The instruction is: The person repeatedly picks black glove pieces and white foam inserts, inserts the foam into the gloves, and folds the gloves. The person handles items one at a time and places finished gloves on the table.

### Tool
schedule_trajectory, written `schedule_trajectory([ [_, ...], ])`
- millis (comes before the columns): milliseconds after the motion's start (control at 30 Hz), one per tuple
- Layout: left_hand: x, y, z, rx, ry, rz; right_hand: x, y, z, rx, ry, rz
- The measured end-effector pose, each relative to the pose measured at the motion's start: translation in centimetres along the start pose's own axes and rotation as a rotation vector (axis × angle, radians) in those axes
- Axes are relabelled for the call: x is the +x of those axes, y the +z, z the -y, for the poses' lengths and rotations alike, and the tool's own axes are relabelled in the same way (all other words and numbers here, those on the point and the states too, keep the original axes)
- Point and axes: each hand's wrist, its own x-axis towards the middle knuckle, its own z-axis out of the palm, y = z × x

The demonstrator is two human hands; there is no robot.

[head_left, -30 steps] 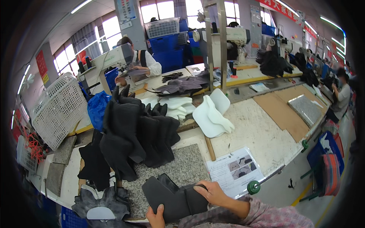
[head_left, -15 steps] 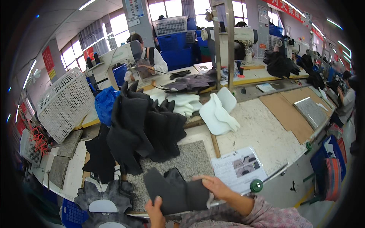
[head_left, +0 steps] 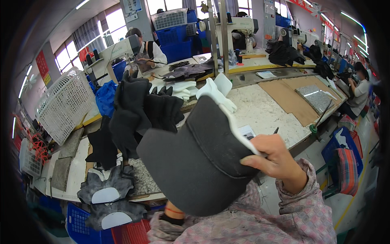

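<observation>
My right hand (head_left: 272,158) is closed on the edge of a dark grey shaped piece (head_left: 195,158), thumb on its front face. The piece is raised close to me and tilted; a curved seam crosses it, and a white layer shows along its upper right edge. Of my left arm only the wrist (head_left: 174,211) with a red string shows, below the piece; the fingers are hidden behind it. To the left of the piece stands a pile of similar black shaped pieces (head_left: 128,105). Grey pieces with white half-oval patches (head_left: 105,195) lie at the table's near edge.
White shaped pieces (head_left: 219,87) lie behind the held one. The worktable (head_left: 268,118) carries brown board (head_left: 284,97) and a speckled slab (head_left: 315,99) at right. A white crate (head_left: 63,105) leans at left. Across the table a person (head_left: 156,53) sits at a sewing machine.
The dark grey piece has come up off the near table edge toward me and turned. My right hand rose with it; my left hand has gone out of sight behind it.
</observation>
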Motion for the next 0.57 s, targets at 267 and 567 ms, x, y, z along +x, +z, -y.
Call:
schedule_trajectory([
  [267, 4.5, -7.8, 5.9, 0.068, 0.234, 0.142, 1.7, 13.3, -6.0, -0.172, 0.244, -0.132],
  [567, 11.5, -9.3, -1.5, -0.266, 0.443, 0.649, -2.1, 14.6, -3.1, -0.102, -0.092, 0.204],
])
